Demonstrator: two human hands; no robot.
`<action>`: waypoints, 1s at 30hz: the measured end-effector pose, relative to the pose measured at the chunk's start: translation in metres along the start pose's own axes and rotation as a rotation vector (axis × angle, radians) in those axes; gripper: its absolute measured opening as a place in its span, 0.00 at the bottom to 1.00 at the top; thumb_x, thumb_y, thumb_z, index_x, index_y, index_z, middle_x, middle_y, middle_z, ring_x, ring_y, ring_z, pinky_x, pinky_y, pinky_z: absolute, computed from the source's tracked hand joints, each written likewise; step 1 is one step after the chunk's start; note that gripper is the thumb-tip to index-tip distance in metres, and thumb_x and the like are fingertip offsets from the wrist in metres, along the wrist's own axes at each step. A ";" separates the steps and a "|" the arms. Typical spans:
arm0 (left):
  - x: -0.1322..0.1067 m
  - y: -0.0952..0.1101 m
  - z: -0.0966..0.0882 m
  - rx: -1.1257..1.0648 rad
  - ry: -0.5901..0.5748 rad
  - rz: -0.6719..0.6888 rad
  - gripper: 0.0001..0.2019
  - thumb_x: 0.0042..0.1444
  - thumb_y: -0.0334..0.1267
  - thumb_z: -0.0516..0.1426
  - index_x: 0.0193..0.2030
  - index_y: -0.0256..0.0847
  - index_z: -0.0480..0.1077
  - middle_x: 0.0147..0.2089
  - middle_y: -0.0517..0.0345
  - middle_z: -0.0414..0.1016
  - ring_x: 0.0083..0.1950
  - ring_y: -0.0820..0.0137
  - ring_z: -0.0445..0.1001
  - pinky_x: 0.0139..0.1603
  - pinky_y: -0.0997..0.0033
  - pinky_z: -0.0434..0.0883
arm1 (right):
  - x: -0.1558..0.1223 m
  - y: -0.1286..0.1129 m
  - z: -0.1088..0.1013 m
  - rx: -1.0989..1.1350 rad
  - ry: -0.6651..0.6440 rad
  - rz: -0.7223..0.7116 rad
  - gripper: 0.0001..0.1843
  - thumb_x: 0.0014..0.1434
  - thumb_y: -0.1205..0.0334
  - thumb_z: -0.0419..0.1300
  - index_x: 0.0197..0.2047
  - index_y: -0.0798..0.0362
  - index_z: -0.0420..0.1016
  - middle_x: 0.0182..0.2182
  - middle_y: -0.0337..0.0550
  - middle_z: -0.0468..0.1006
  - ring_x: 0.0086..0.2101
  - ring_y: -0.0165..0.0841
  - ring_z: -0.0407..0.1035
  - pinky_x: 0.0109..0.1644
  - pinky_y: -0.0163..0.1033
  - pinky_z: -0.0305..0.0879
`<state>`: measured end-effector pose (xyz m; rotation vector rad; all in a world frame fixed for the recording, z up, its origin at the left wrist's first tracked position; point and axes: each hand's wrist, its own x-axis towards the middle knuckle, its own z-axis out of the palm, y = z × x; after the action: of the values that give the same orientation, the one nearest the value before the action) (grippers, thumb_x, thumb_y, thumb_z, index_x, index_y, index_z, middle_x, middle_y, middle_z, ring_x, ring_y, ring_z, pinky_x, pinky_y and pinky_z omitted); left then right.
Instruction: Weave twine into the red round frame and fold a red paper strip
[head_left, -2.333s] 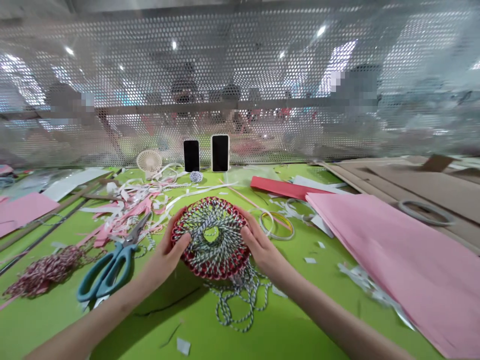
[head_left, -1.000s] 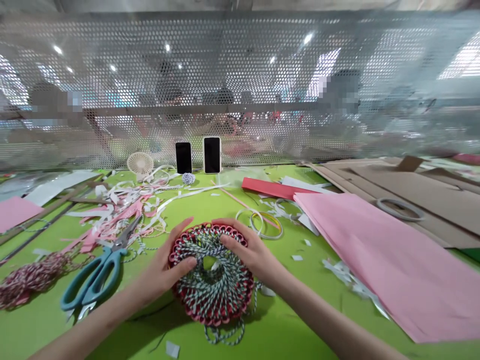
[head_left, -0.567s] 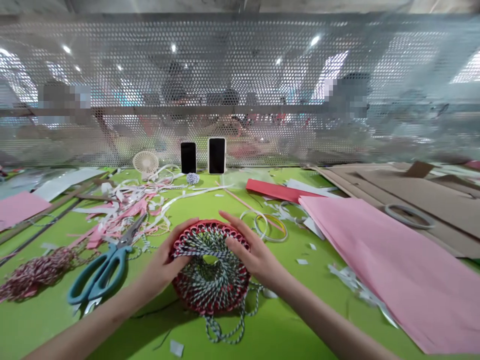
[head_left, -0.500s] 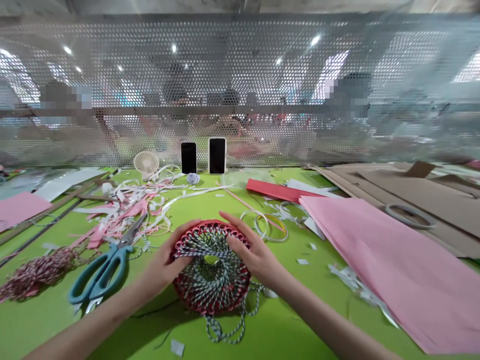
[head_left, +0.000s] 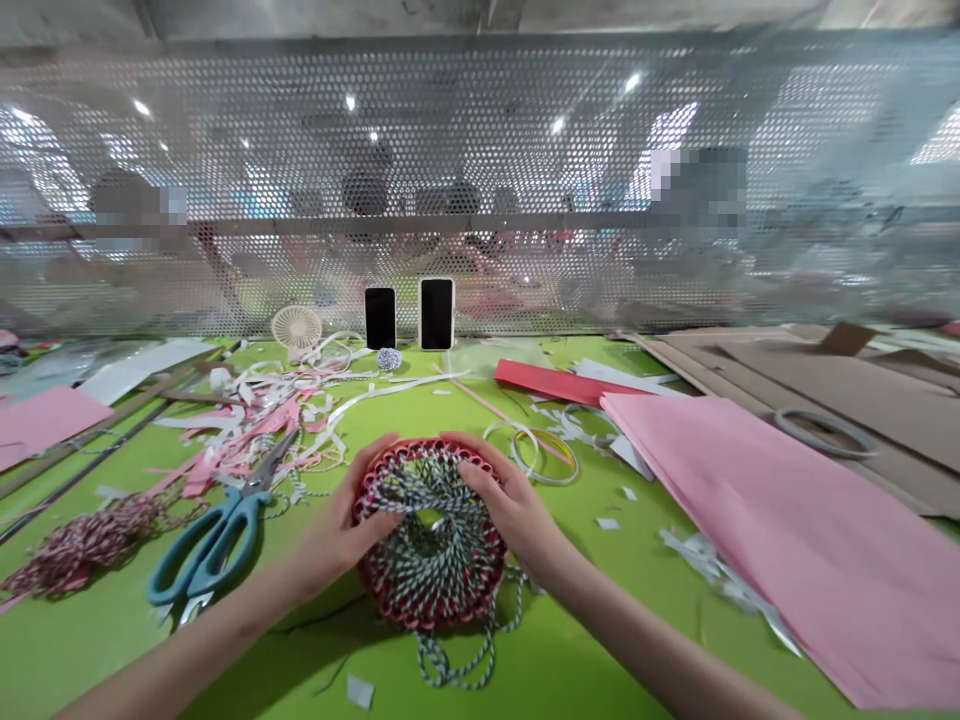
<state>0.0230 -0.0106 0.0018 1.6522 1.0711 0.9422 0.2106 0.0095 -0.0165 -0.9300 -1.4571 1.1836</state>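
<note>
One white scrap point(head_left: 360, 691) is seen nearest, laid on the green table point(head_left: 600, 660). Just past it, loose loops of green and white cord point(head_left: 456, 680) are trailed from below the near edge of a round red frame point(head_left: 431, 612). The frame is held at the middle of the near table, its rim edged with small loops and its face covered by the same cord, wound around a central hole. It is gripped from both sides: by the left hand point(head_left: 345, 530), with the thumb laid over the cord near the hole and the fingers curled around the rim, and by the right hand point(head_left: 517, 505), with the thumb pressed on the cord and the fingers wrapped over the far right edge. Whether its underside is supported by the table cannot be told.

To the left, blue-handled scissors point(head_left: 202, 560) are placed beside a bundle of red and white cord point(head_left: 90, 540). To the right, pink paper point(head_left: 787, 530) is spread, with a roll of tape point(head_left: 566, 470) set between it and the frame. Farther off, pink and white strips point(head_left: 247, 430) are heaped at the left, and cardboard point(head_left: 862, 380) is stacked at the right. Two phones point(head_left: 380, 319) are stood upright near a small fan point(head_left: 297, 327), backed by a perforated screen point(head_left: 480, 130).
</note>
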 end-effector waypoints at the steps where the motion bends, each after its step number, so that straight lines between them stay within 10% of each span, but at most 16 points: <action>1: 0.001 -0.001 0.000 -0.034 0.006 -0.013 0.33 0.51 0.46 0.55 0.61 0.50 0.45 0.58 0.51 0.61 0.55 0.57 0.63 0.55 0.57 0.62 | 0.000 0.000 0.000 -0.014 0.046 -0.008 0.15 0.56 0.55 0.51 0.46 0.47 0.67 0.46 0.40 0.72 0.46 0.36 0.65 0.53 0.46 0.58; 19: 0.002 -0.004 0.001 -0.052 0.063 -0.122 0.34 0.50 0.49 0.55 0.62 0.50 0.44 0.62 0.53 0.55 0.59 0.55 0.58 0.58 0.55 0.58 | 0.008 0.009 -0.012 -0.171 -0.137 -0.012 0.20 0.58 0.52 0.48 0.53 0.45 0.58 0.47 0.42 0.70 0.47 0.37 0.65 0.51 0.47 0.60; 30: 0.006 0.004 -0.005 -0.219 0.204 -0.155 0.21 0.51 0.48 0.55 0.50 0.42 0.66 0.49 0.52 0.72 0.48 0.63 0.69 0.48 0.64 0.66 | 0.002 0.000 -0.006 -0.218 -0.184 -0.054 0.20 0.57 0.52 0.49 0.52 0.47 0.59 0.49 0.44 0.69 0.48 0.37 0.64 0.54 0.47 0.57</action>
<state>0.0212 -0.0047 0.0079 1.2966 1.1693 1.1001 0.2157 0.0130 -0.0162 -0.9410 -1.7752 1.1091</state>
